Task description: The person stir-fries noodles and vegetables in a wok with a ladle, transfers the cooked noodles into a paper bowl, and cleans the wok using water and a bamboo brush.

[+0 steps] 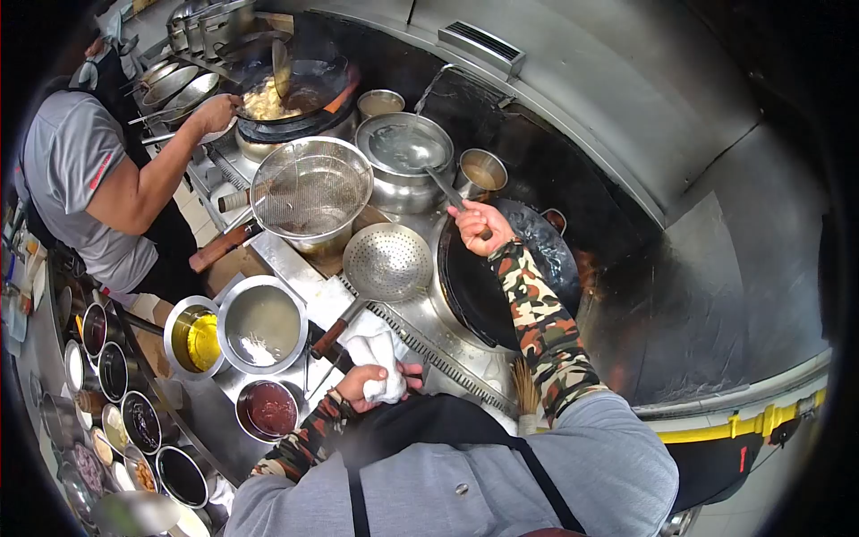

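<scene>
My right hand [483, 227] is closed round the handle of a ladle [445, 186]. The ladle reaches away from me to a metal pot [404, 182] of clear liquid, where its bowl is hard to make out. Under my right forearm sits a large black wok [474, 291] on the stove, its far side wet and shiny. Close to my body, my left hand [365, 385] grips a bunched white cloth [380, 352]. Just beyond the cloth lies a perforated skimmer [387, 261] with a wooden handle [331, 338].
A wire-mesh strainer [311, 183] rests over a pot left of centre. Pots of yellow oil [204, 342], cloudy liquid [262, 324] and red sauce [271, 409] stand at left, near several seasoning containers. A co-worker [85, 170] handles another wok [327, 85]. A bamboo brush [525, 389] stands beside my right arm.
</scene>
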The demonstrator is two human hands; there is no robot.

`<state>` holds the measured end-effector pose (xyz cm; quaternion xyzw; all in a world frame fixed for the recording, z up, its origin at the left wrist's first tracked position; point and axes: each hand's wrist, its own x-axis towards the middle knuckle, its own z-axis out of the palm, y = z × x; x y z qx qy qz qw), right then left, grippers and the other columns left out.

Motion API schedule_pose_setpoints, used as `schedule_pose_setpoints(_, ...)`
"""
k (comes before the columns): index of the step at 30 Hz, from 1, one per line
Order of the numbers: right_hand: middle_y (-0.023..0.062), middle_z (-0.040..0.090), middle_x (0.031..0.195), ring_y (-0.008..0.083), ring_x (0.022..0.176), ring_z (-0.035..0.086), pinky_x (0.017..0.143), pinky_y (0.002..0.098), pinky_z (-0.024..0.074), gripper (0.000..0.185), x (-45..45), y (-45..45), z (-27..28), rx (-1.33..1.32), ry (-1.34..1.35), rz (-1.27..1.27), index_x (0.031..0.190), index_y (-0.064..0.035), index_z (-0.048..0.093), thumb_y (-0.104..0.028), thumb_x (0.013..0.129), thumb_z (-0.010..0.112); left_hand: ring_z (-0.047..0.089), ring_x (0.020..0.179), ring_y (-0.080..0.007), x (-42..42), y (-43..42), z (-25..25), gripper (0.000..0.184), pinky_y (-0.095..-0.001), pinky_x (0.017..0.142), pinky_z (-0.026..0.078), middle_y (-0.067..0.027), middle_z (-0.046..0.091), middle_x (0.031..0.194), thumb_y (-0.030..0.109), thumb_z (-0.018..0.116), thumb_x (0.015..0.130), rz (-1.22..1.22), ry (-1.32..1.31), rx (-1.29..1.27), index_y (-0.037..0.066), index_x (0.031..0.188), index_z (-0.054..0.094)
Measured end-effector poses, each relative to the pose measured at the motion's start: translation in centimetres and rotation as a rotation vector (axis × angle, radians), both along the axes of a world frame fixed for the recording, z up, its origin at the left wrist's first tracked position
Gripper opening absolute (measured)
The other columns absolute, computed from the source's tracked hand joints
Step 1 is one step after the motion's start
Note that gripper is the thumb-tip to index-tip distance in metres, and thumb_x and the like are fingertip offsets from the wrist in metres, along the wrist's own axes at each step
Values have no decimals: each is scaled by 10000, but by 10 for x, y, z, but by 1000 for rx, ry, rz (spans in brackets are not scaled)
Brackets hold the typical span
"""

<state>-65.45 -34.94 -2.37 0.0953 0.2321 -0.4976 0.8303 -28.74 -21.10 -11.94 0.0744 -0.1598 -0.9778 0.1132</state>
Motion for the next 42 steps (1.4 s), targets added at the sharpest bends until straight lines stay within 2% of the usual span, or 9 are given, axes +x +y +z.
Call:
schedule_pose_setpoints(11, -25, 406, 615, 56, 435, 387, 378, 207, 354, 365, -6, 195, 78, -139, -275, -172, 1244, 74, 414, -149, 956, 422, 613, 817, -263, -33, 22, -3, 385, -362, 686, 517, -122, 616, 938, 237, 610, 793, -86, -157, 74, 75, 1130, 514)
schedule_pose_setpoints(21, -40, 389, 590, 30, 409, 374, 345, 197, 308, 275, -10, 306, 31, 60, 190, -132, 1151, -14, 489, -83, 885, 497, 615, 807, -265, -40, 20, 2, 380, -379, 691, 514, -127, 611, 933, 247, 597, 798, -139, -133, 64, 42, 1113, 537)
schedule_pose_setpoints(24, -35, 400, 595, 59, 400, 376, 320, 233, 292, 358, 25, 316, 35, 241, 1291, -99, 1167, -21, 457, -14, 823, 553, 637, 812, -258, -21, 9, -3, 392, -362, 728, 525, -143, 633, 933, 241, 602, 798, -54, -233, 6, 16, 1113, 533)
schedule_pose_setpoints(27, 69, 583, 843, 159, 755, 583, 680, 276, 484, 360, 32, 327, 17, -70, 2043, -44, 1115, 6, 532, -42, 781, 656, 648, 847, -267, -2, -4, -12, 408, -362, 800, 517, -169, 648, 952, 209, 613, 773, 72, -422, -118, -44, 1087, 547)
schedule_pose_setpoints(28, 86, 601, 941, 185, 939, 568, 865, 269, 432, 366, 46, 319, 24, -45, 2088, -142, 1112, 19, 550, -41, 775, 679, 646, 863, -268, 2, -9, -13, 417, -362, 807, 515, -171, 649, 947, 203, 617, 757, 85, -399, -153, -48, 1084, 548)
schedule_pose_setpoints(29, 77, 600, 873, 166, 778, 590, 714, 275, 485, 319, 58, 309, 19, -104, 2115, -243, 1077, 3, 553, -57, 789, 676, 643, 878, -268, 5, -13, -14, 427, -361, 813, 512, -174, 649, 942, 197, 621, 741, 92, -380, -188, -51, 1081, 548)
schedule_pose_setpoints(33, 10, 492, 637, 96, 440, 449, 365, 263, 369, 233, 86, 233, -18, -2, 841, 24, 973, -31, 516, -116, 816, 666, 619, 984, -268, -2, -22, 23, 448, -377, 847, 502, -180, 629, 1074, 138, 599, 754, 150, -296, -284, -74, 1145, 543)
schedule_pose_setpoints(38, 4, 480, 593, 95, 429, 448, 371, 271, 379, 122, 188, 154, -63, 108, 947, -46, 867, -31, 506, -140, 867, 560, 494, 1200, -347, -4, -28, 25, 618, -525, 927, 473, -171, 411, 1394, 122, 563, 834, 208, -98, -48, -30, 1365, 286)
schedule_pose_setpoints(42, 75, 557, 646, 141, 430, 466, 342, 311, 391, 141, 217, 124, -107, 161, 820, -83, 903, -40, 501, -173, 872, 535, 565, 1115, -310, 18, -35, 32, 592, -466, 827, 535, -173, 549, 1243, 221, 547, 873, 222, -199, -105, -25, 1371, 342)
